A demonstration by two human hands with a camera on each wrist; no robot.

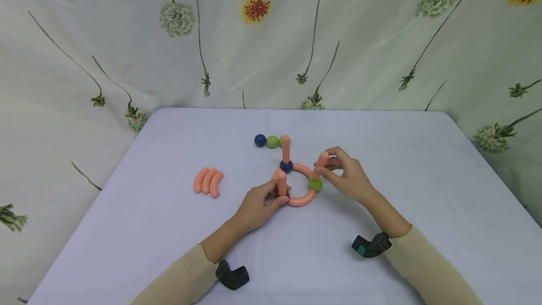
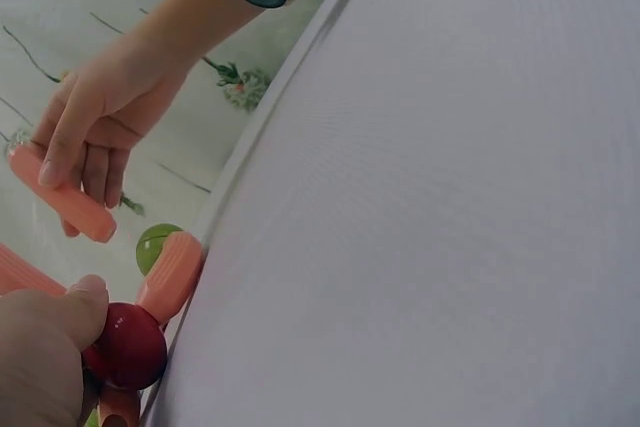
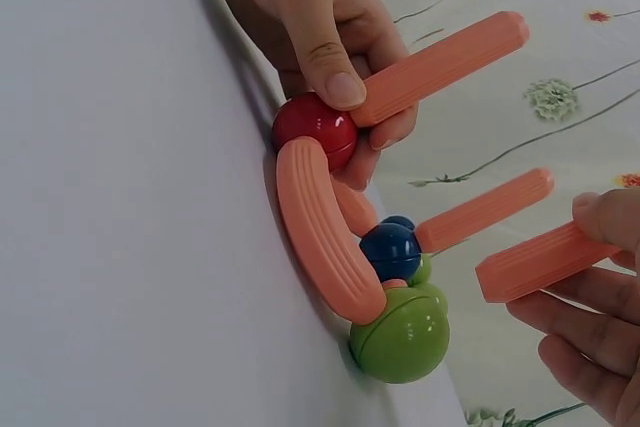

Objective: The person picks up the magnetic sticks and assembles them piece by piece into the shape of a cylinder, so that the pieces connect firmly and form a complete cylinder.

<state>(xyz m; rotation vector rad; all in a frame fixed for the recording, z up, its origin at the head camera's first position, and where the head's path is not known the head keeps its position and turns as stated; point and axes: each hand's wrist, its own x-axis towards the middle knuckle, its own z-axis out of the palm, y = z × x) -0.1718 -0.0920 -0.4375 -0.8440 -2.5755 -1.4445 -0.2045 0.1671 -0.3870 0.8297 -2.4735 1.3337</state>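
On the table a ring of curved orange sticks [image 1: 302, 201] joins a red ball [image 3: 305, 127], a dark blue ball [image 1: 286, 166] and a green ball [image 3: 402, 337]. Straight orange rods stand on the blue ball [image 3: 490, 209] and on the red ball [image 3: 440, 69]. My left hand [image 1: 256, 206] pinches the red ball near its rod's base, thumb in front and fingers behind. Between thumb and fingers, my right hand [image 1: 349, 178] holds another straight orange rod [image 3: 545, 259] tilted above the green ball. A small gap separates that rod from the ball in the right wrist view.
Left of the ring lie several loose curved orange sticks [image 1: 207, 181], side by side. Behind it sit a loose dark blue ball [image 1: 260, 140] and green balls [image 1: 272, 141], one partly hidden by a rod. A flowered cloth [image 1: 360, 60] hangs behind the white table [image 1: 423, 164].
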